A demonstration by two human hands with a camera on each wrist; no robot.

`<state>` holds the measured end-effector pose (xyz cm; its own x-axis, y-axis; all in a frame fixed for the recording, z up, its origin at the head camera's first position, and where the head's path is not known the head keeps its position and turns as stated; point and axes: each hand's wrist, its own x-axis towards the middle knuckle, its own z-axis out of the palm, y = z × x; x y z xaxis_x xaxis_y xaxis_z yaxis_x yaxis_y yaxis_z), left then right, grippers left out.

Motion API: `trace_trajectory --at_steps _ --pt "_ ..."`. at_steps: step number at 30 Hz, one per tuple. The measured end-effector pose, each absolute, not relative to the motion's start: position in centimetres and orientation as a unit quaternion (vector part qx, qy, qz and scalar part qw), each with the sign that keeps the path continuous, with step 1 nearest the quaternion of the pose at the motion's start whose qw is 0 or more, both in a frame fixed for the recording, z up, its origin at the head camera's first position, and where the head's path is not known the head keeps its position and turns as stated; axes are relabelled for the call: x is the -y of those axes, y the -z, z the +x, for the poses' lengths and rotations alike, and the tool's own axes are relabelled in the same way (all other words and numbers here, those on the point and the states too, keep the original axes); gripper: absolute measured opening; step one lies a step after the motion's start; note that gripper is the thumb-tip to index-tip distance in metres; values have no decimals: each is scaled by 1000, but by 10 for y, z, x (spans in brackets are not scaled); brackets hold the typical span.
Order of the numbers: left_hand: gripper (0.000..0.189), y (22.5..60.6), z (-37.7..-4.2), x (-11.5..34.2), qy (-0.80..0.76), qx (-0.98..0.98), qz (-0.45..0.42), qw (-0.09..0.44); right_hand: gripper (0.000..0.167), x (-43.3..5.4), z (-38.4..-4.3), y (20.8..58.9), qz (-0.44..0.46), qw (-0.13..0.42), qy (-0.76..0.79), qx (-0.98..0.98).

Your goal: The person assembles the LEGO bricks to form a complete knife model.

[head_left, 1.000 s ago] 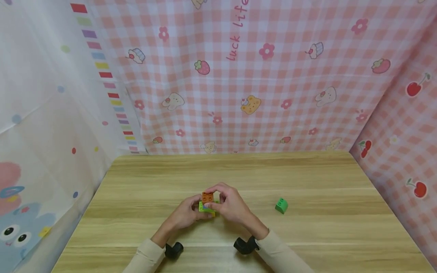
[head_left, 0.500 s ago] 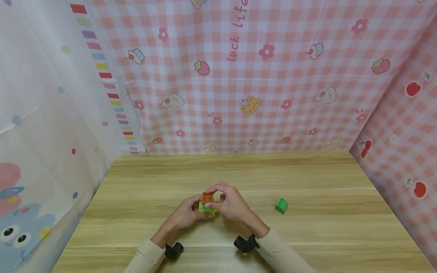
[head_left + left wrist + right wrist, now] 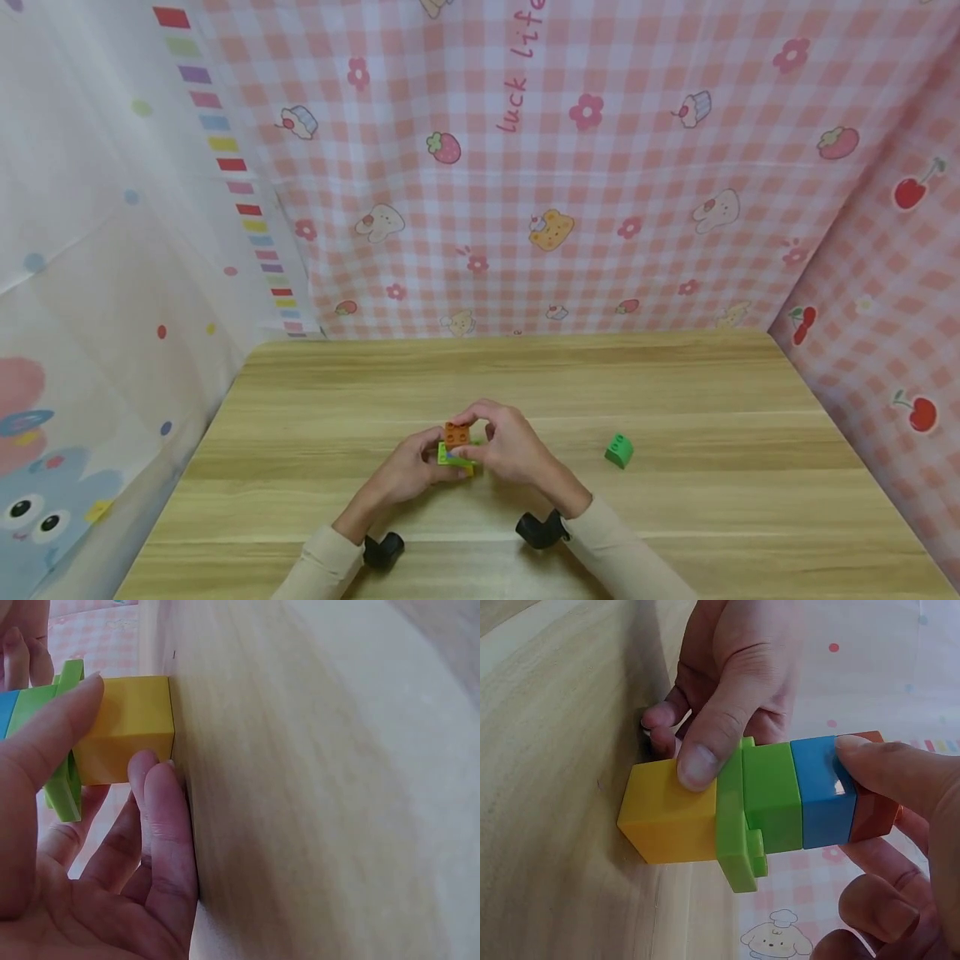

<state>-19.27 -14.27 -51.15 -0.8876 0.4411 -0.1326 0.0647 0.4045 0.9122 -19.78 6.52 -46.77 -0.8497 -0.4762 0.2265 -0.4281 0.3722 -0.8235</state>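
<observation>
A tower of toy building blocks stands on the table between the two hands. From the bottom up it has a yellow block [image 3: 667, 832], a thin light green plate [image 3: 731, 840], a green block [image 3: 774, 799], a blue block [image 3: 823, 802] and an orange-brown block [image 3: 457, 435] with studs on top. The left hand [image 3: 408, 471] grips the tower low down, its thumb over the yellow block and the plate. At the top, the right hand [image 3: 510, 447] pinches the orange-brown block, its thumb lying across the seam with the blue one.
To the right on the wooden table [image 3: 720, 500] lies a loose green brick [image 3: 618, 451] with a curved side and studs. A pink checked cloth [image 3: 637, 175] hangs behind the table's back edge. Black wrist mounts [image 3: 540, 529] jut inward from both wrists.
</observation>
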Motion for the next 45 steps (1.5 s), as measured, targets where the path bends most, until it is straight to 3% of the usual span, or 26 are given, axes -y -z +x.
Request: trace_trajectory --at_steps 32,40,45 --pt "37 511 -192 143 -509 -832 138 170 35 -64 -189 467 -276 -18 453 -847" --pt "39 510 -191 144 -510 -830 144 173 47 -77 -190 459 -317 14 436 -842" --pt "41 511 -192 143 -512 -829 144 174 47 -99 -188 451 -302 21 453 -839"
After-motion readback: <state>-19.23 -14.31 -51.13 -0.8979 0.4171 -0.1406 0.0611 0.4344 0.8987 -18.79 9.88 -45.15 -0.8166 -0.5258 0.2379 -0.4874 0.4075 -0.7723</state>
